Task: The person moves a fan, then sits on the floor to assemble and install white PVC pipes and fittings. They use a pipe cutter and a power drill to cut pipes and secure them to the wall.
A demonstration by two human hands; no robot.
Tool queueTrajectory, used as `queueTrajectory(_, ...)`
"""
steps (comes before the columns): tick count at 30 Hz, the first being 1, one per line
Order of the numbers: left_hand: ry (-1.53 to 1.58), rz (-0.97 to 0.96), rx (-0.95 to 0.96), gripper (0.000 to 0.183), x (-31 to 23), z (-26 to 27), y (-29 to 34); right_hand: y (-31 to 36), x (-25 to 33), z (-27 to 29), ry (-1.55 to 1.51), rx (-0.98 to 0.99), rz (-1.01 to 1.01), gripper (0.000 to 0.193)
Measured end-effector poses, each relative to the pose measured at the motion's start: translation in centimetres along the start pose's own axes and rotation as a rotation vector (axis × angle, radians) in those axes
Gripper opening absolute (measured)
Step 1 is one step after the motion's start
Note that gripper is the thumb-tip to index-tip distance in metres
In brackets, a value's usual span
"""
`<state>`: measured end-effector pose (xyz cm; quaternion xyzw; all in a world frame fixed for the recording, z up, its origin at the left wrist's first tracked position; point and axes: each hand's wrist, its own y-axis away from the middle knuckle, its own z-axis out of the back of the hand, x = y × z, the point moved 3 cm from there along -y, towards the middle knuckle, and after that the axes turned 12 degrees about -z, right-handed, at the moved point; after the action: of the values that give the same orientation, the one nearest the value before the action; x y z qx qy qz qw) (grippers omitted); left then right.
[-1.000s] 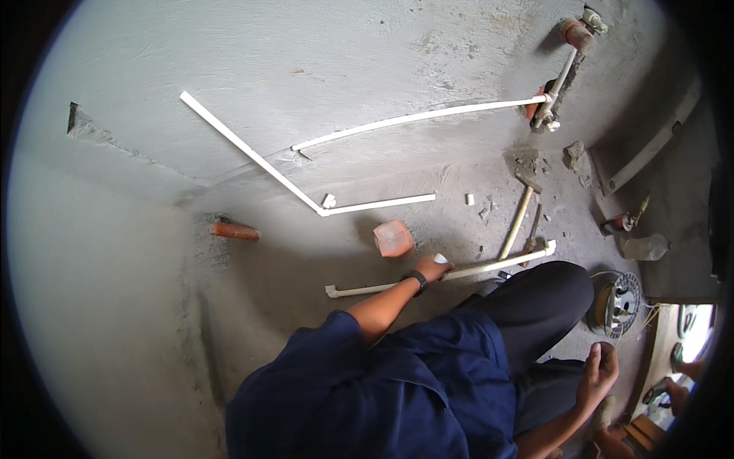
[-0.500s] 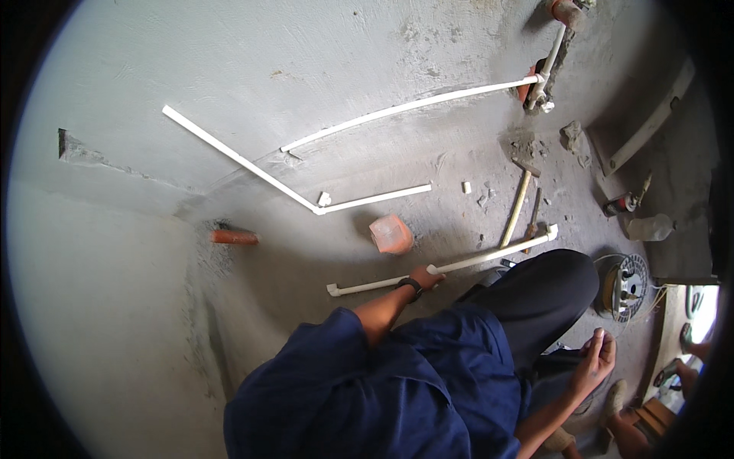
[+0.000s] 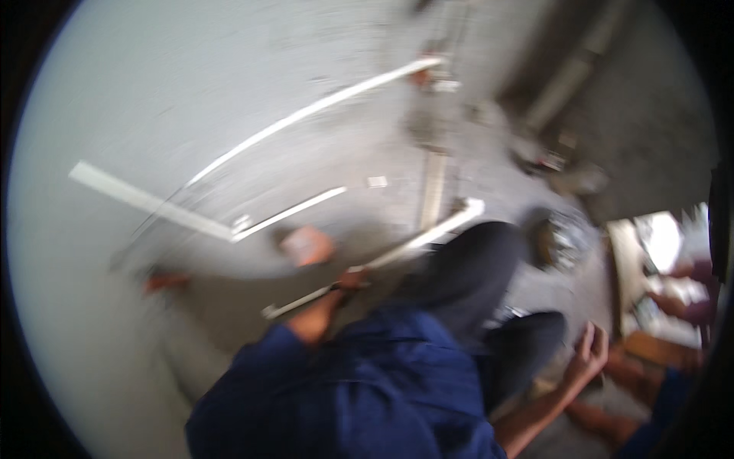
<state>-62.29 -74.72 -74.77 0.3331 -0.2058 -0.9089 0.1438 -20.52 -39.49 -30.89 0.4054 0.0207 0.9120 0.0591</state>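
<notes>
Motion smears the view. My left hand (image 3: pixel 352 281), a dark band at its wrist, is closed on a white plastic pipe (image 3: pixel 417 243) low over the floor, beside my bent knee. An elbow fitting (image 3: pixel 472 206) tops the pipe's far right end, and another fitting (image 3: pixel 271 312) is at its left end. Whether a joint lies under the hand, I cannot tell. At the right, my right hand (image 3: pixel 587 359) is raised away from the pipe, its thumb and fingertips drawn together; anything between them is too blurred to make out.
A long white pipe (image 3: pixel 306 112) runs along the wall. Another bent pipe (image 3: pixel 157 200) leans there, near an orange block-like piece (image 3: pixel 307 246). A hammer's handle (image 3: pixel 433 187) lies beyond my pipe. At the right are a wire spool (image 3: pixel 562 241) and other people's bare legs (image 3: pixel 604 424).
The whole view has swung, so the wall, pipes and floor things sit farther left and blur. More of the people at the right shows. My left hand stays on the pipe.
</notes>
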Motion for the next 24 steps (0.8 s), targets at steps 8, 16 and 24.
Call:
queueTrajectory(8, 0.525, 0.388, -0.167, 0.063, 4.2, 6.2, -9.8, 0.7, -7.5, 15.9, -1.365, -0.355, -0.241, 0.061)
queueTrajectory(16, 0.670, 0.729, -0.198, 0.077, 4.9, 7.5, -15.2, 3.6, -5.8, 25.9, -1.345, -0.703, 0.003, 0.095)
queueTrajectory(24, -0.158, 0.122, 0.049, 0.087, 5.8, 7.3, -19.3, 1.3, -7.2, 33.8, -1.733, -0.470, 0.209, 0.088)
